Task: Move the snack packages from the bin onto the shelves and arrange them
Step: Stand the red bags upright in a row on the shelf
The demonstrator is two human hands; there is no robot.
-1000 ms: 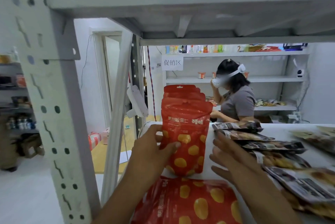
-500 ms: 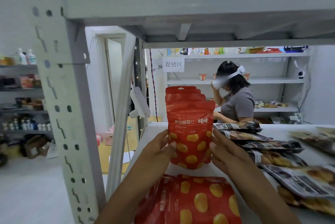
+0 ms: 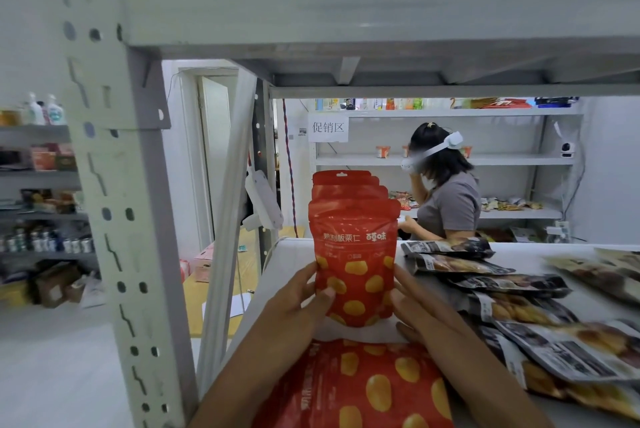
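Note:
A row of upright red snack pouches [image 3: 355,254] with yellow chestnut print stands on the white shelf board [image 3: 294,256], one behind another. My left hand [image 3: 299,304] grips the front pouch at its lower left edge, thumb across its face. My right hand [image 3: 417,311] presses straight fingers against the pouch's lower right edge. Another red pouch [image 3: 360,388] lies flat on the shelf just in front of my wrists. The bin is out of view.
Dark snack packets [image 3: 485,284] lie overlapping in a row right of my hands, with more packets [image 3: 602,273] at the far right. The upper shelf board [image 3: 346,5] hangs low overhead; a perforated post [image 3: 117,237] stands left. A person [image 3: 446,192] works at far shelves.
My right hand has moved in from the shelf to the pouch's right edge. The front pouch, tilted before, now stands straight between both hands.

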